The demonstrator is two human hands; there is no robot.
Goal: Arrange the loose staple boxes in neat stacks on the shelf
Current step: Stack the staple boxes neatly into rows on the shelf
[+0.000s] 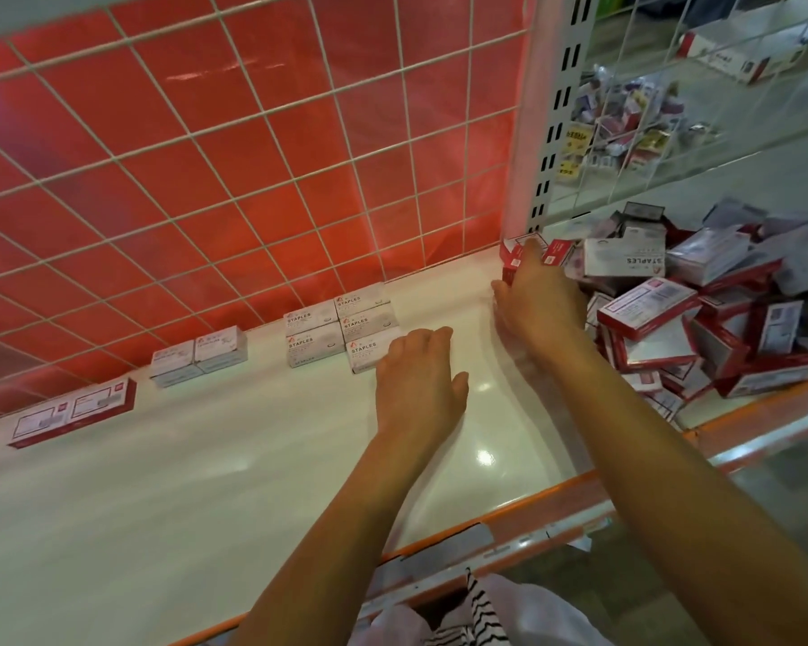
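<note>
— Where are the staple boxes [341, 326]?
— Small glossy cardboard blocks, stacked along the smooth white shelf's [206, 482] back edge; a loose heap [672, 310] fills its right end.
— The hands?
— Left hand [418, 380] palm-down, fingers loosely bent, empty. Right hand [539, 300] stretched onto the heap, grip unclear.

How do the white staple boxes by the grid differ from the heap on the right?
The white staple boxes lie flat in tidy rows; the heap is a jumble of tilted boxes. The rows look all white; many heap boxes have red edges. Both carry STAPLES print.
</note>
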